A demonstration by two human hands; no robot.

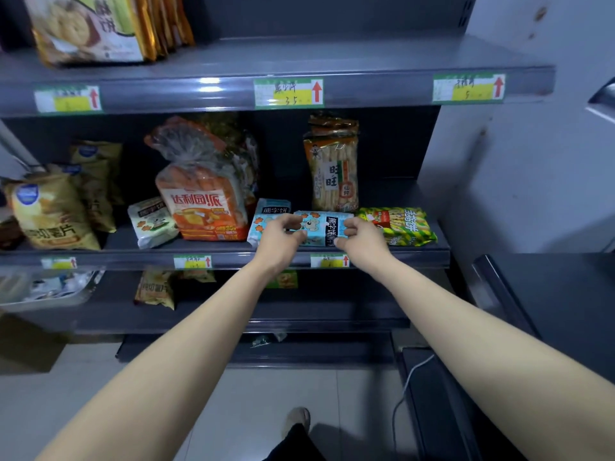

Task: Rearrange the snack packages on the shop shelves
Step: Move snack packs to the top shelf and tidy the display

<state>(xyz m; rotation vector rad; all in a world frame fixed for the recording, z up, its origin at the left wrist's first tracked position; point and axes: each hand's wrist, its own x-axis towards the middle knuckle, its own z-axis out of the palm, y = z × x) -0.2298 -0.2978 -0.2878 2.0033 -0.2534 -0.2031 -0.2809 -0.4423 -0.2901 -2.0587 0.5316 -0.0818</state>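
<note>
Both hands — left hand (pixel 282 235), right hand (pixel 361 235) — grip the blue biscuit pack (pixel 320 227) by its ends with curled fingers.

A pale blue plastic biscuit packet (pixel 321 227) is printed with orange flowers; at its three o'clock, a green-and-yellow patterned snack bag (pixel 404 226) is seen.

Two bare hands: left hand (pixel 281 235), right hand (pixel 361 235). Two light-blue flat biscuit packets (pixel 324 227) (pixel 268 218), one white-green packet (pixel 151 221), one orange clear-topped cake bag (pixel 203 194), one tall rice-cracker pack (pixel 333 168), one green-yellow snack bag (pixel 399 226). Three yellow crisp bags far left (pixel 50 211) (pixel 95 191) (pixel 100 154). Six shelf price tags.
</note>
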